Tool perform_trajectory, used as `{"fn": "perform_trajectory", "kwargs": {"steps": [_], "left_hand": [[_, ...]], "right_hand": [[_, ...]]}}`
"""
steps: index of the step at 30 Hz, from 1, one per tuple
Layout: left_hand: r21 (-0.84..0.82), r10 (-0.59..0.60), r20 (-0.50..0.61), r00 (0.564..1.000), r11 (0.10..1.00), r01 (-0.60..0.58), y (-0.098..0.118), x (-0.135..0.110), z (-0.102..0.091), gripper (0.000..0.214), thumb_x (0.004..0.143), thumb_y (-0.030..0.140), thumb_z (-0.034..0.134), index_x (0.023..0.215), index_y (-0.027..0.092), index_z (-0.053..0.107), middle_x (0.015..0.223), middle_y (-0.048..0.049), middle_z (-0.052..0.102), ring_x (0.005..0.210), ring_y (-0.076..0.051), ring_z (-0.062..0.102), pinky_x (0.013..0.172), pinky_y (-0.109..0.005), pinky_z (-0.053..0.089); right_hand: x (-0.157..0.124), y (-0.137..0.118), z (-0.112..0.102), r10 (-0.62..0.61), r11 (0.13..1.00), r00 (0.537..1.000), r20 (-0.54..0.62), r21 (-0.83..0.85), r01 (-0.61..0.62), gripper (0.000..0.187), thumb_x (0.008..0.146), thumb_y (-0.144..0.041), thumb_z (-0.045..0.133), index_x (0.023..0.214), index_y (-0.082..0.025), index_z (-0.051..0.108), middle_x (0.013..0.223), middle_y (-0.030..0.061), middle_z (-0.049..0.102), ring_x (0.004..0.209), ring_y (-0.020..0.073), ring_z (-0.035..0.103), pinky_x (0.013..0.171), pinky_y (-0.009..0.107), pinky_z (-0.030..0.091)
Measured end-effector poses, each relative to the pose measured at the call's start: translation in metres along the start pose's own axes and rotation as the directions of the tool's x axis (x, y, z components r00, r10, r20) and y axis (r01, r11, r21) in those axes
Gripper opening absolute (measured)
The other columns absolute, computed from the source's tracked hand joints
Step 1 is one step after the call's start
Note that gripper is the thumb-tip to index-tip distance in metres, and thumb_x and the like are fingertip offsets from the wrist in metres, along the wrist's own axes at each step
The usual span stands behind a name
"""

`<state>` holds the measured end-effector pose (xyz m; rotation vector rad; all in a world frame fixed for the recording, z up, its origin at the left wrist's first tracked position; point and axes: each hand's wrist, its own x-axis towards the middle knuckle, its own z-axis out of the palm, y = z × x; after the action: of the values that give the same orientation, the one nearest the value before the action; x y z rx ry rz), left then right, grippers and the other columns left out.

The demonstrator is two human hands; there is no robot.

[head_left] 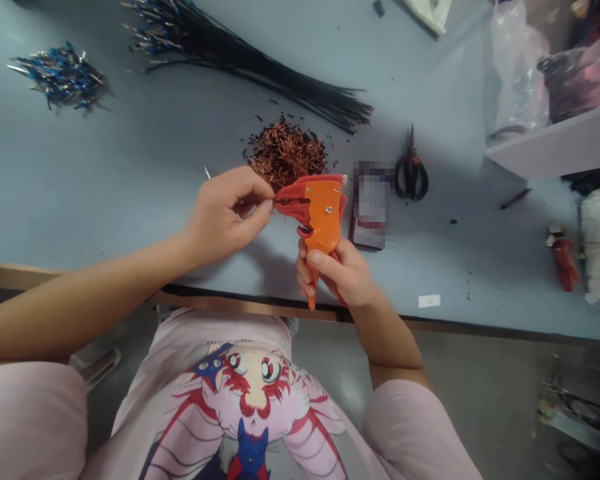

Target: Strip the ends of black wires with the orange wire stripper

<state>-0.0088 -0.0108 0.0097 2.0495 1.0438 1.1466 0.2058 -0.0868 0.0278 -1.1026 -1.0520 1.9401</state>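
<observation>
Wire strippers (325,200) sit clamped in the right hand (347,270) near the front edge of the table (145,167), handles toward that edge, mouth turned left to the left hand (225,210), thumb and forefinger together at the tool's tip; anything pinched there cannot be told.

The wire stripper (325,223) looks smooth, glossy plastic. The tabletop (130,167) looks matt. Far clippings (287,150) look metallic

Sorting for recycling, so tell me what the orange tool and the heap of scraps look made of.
Tool: glossy painted metal or plastic; its smooth shine leaves that open. Heap: probably bare copper strands, by their reddish-brown colour, edged with matt black bits, likely plastic.
</observation>
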Motion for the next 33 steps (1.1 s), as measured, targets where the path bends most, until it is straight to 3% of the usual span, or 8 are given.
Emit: {"fn": "perform_trajectory", "kwargs": {"steps": [11,14,18,22,27,29,30,33], "left_hand": [[0.023,0.104,-0.019,0.994,0.994,-0.103,-0.002,-0.001,-0.001,0.010,0.082,0.014,0.055,0.073,0.018,0.055,0.066,0.0015,0.058,0.057,-0.010,0.051,0.055,-0.024,0.041],[0.014,0.052,-0.008,0.999,0.999,-0.052,-0.003,0.000,0.001,0.011,0.082,0.015,0.055,0.072,0.018,0.055,0.066,0.0012,0.058,0.056,-0.011,0.051,0.055,-0.025,0.041],[-0.043,0.056,-0.040,0.998,0.997,-0.057,-0.007,0.000,0.005,0.011,0.083,0.014,0.058,0.073,0.018,0.056,0.065,0.0019,0.058,0.057,-0.011,0.052,0.056,-0.025,0.041],[-0.048,0.033,-0.073,0.997,0.998,-0.037,-0.008,0.000,0.004,0.010,0.085,0.014,0.061,0.076,0.019,0.059,0.070,0.0023,0.061,0.059,-0.010,0.054,0.056,-0.025,0.043],[0.025,-0.053,-0.189,0.980,0.998,0.059,-0.003,0.004,-0.007,0.009,0.089,0.017,0.060,0.081,0.022,0.060,0.077,0.0011,0.065,0.066,-0.012,0.058,0.059,-0.027,0.048],[0.054,-0.066,-0.220,0.973,0.995,0.079,-0.003,0.006,-0.010,0.010,0.089,0.018,0.061,0.081,0.023,0.060,0.077,0.0007,0.065,0.068,-0.013,0.059,0.060,-0.029,0.050],[0.067,-0.060,-0.219,0.974,0.995,0.077,-0.003,0.006,-0.010,0.010,0.089,0.018,0.061,0.081,0.023,0.060,0.077,0.0007,0.066,0.068,-0.013,0.059,0.060,-0.029,0.050],[0.081,0.039,-0.201,0.979,0.996,-0.023,-0.006,0.005,-0.008,0.010,0.088,0.018,0.063,0.081,0.024,0.060,0.078,0.0009,0.066,0.067,-0.013,0.059,0.059,-0.030,0.050]], "right_hand": [[0.004,0.005,0.004,0.009,0.998,0.999,-0.044,-0.062,-0.012,0.043,0.094,-0.050,0.064,0.068,-0.020,0.047,0.048,-0.0078,0.048,0.035,0.0071,0.045,0.034,0.020,0.038],[0.007,0.006,0.001,0.002,0.998,1.000,-0.029,-0.057,-0.003,0.042,0.094,-0.049,0.064,0.068,-0.020,0.047,0.048,-0.0076,0.048,0.035,0.0067,0.045,0.035,0.020,0.039],[0.007,0.005,-0.003,0.020,0.999,1.000,0.018,0.035,-0.021,0.036,0.087,-0.049,0.073,0.088,-0.017,0.059,0.069,-0.0015,0.063,0.053,0.0123,0.062,0.048,0.027,0.055],[0.005,0.001,-0.008,0.049,0.997,0.999,0.014,0.054,-0.049,0.050,0.080,-0.052,0.079,0.109,-0.016,0.060,0.093,0.0061,0.069,0.079,0.0199,0.072,0.065,0.034,0.063],[-0.002,-0.009,-0.017,-0.021,0.985,0.981,-0.192,-0.170,-0.013,0.052,0.088,-0.059,0.066,0.119,-0.018,0.055,0.105,0.0103,0.067,0.086,0.0222,0.069,0.066,0.037,0.061],[-0.006,-0.013,-0.017,-0.140,0.891,0.957,-0.253,-0.454,0.011,0.044,0.094,-0.056,0.059,0.118,-0.019,0.056,0.107,0.0108,0.067,0.088,0.0225,0.066,0.072,0.039,0.059],[-0.008,-0.014,-0.015,-0.212,0.790,0.947,-0.243,-0.612,0.020,0.040,0.096,-0.053,0.055,0.117,-0.019,0.057,0.107,0.0113,0.067,0.090,0.0233,0.065,0.076,0.041,0.057],[-0.009,-0.009,-0.004,-0.360,0.361,0.925,-0.122,-0.932,0.018,0.039,0.097,-0.044,0.054,0.125,-0.016,0.056,0.111,0.0160,0.066,0.097,0.0294,0.062,0.085,0.048,0.053]]}}
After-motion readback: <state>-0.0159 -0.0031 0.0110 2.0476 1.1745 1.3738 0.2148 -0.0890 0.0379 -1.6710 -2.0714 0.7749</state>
